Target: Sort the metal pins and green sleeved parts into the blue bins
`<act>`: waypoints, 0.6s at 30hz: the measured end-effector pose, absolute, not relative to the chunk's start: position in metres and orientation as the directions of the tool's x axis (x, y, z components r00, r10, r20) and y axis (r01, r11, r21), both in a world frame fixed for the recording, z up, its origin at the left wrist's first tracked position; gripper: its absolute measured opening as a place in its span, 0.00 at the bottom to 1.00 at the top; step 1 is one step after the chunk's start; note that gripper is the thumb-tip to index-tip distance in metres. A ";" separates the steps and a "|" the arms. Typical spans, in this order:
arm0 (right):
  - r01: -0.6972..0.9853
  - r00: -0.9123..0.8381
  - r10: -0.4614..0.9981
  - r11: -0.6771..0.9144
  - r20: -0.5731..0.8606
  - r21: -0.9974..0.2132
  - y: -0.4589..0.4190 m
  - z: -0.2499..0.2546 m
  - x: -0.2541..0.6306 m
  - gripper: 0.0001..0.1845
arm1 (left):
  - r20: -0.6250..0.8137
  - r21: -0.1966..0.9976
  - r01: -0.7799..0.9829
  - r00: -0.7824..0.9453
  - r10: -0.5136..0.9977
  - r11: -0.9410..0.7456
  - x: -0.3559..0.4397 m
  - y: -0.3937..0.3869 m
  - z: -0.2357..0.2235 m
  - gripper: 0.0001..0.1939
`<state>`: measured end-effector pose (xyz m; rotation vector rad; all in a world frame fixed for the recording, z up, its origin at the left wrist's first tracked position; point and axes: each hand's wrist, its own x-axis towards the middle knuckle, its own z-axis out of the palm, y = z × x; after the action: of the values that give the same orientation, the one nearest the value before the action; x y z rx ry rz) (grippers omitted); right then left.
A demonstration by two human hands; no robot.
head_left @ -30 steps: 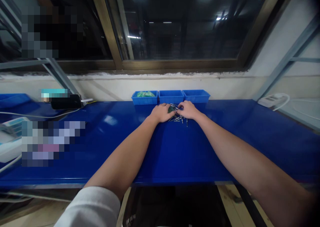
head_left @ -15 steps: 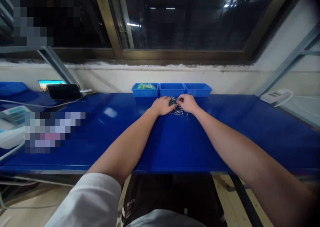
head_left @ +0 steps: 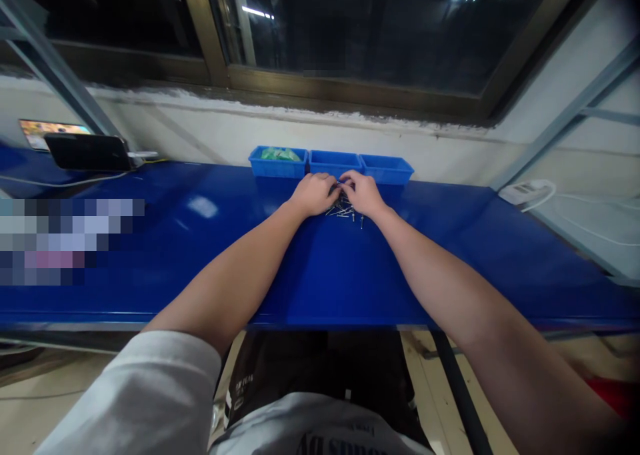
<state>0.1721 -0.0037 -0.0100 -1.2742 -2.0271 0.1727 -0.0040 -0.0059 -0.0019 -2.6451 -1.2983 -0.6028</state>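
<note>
My left hand (head_left: 315, 193) and my right hand (head_left: 363, 193) meet over a small pile of thin metal pins (head_left: 343, 211) on the blue table (head_left: 325, 275). Some pins have a thicker end, and a few lie loose at the near right of the heap. The fingers of my left hand curl inward at the pile's left. My right hand's thumb and fingers are pinched together close to the left fingertips. Whatever lies between the fingers is too small to make out. Both hands cover part of the pile.
Behind the hands stand three blue bins: a left bin (head_left: 278, 168) with green packets in it, a middle bin (head_left: 334, 162) and a right bin (head_left: 386, 170). A phone (head_left: 87, 152) leans at the back left. A white power strip (head_left: 525, 192) with cable lies at right.
The view has tilted and shifted. My right hand's pinched fingers have come nearer to my left fingertips. The dark green patch seen by my left thumb earlier is now mostly hidden.
</note>
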 end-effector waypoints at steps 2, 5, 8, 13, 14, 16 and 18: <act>0.679 -0.201 0.822 0.509 0.533 -0.529 -0.003 -0.011 0.172 0.07 | 0.418 0.036 0.784 0.552 0.722 -0.620 -0.003 -0.006 -0.002 0.18; 0.624 -0.165 0.806 0.532 0.569 -0.572 -0.002 -0.013 0.172 0.03 | 0.434 0.015 0.787 0.550 0.713 -0.617 -0.003 -0.006 -0.002 0.17; 0.610 -0.177 0.801 0.545 0.572 -0.574 -0.001 -0.015 0.171 0.03 | 0.420 -0.009 0.789 0.560 0.714 -0.614 -0.003 -0.006 -0.001 0.17; 0.664 -0.164 0.798 0.524 0.580 -0.534 -0.002 -0.015 0.172 0.05 | 0.452 -0.006 0.806 0.530 0.717 -0.592 -0.002 -0.007 0.000 0.16; 0.679 -0.157 0.799 0.514 0.580 -0.524 -0.002 -0.014 0.173 0.06 | 0.462 0.000 0.810 0.520 0.718 -0.587 -0.002 -0.007 0.000 0.16; 0.706 -0.142 0.805 0.490 0.575 -0.511 -0.003 -0.013 0.174 0.08 | 0.480 0.009 0.815 0.505 0.717 -0.580 -0.002 -0.007 0.000 0.16; 0.723 -0.118 0.818 0.459 0.563 -0.516 -0.003 -0.012 0.174 0.09 | 0.497 0.017 0.818 0.492 0.715 -0.575 -0.002 -0.006 0.000 0.15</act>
<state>0.1744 -0.0027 -0.0116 -1.2974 -1.8709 0.1421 -0.0018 -0.0063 -0.0001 -2.5147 -1.3141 -0.6812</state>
